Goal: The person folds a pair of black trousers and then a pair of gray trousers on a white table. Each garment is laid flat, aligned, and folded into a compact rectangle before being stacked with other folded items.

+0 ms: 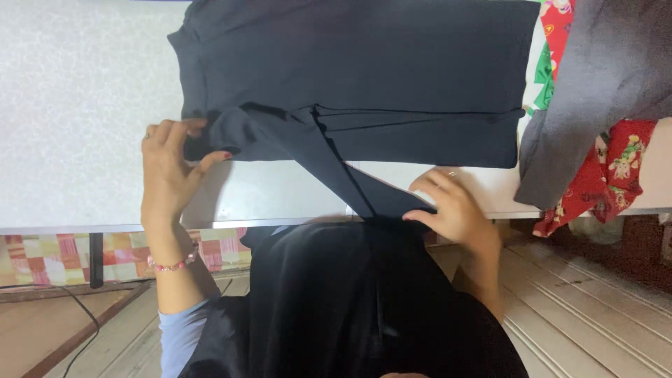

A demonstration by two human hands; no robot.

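A dark navy garment (364,77) lies spread on a white table (77,105), its lower side folded over. One long sleeve (350,178) runs from the fold down to the table's near edge. My left hand (168,171) pinches the folded corner of the garment between thumb and fingers; a beaded bracelet is on that wrist. My right hand (451,203) grips the end of the sleeve at the table edge. My dark clothing fills the bottom centre.
A grey garment (595,91) and a red patterned cloth (602,175) lie piled at the table's right end. A table leg (96,259) and a black cable (77,315) are at the lower left. Wooden floorboards (581,308) run below.
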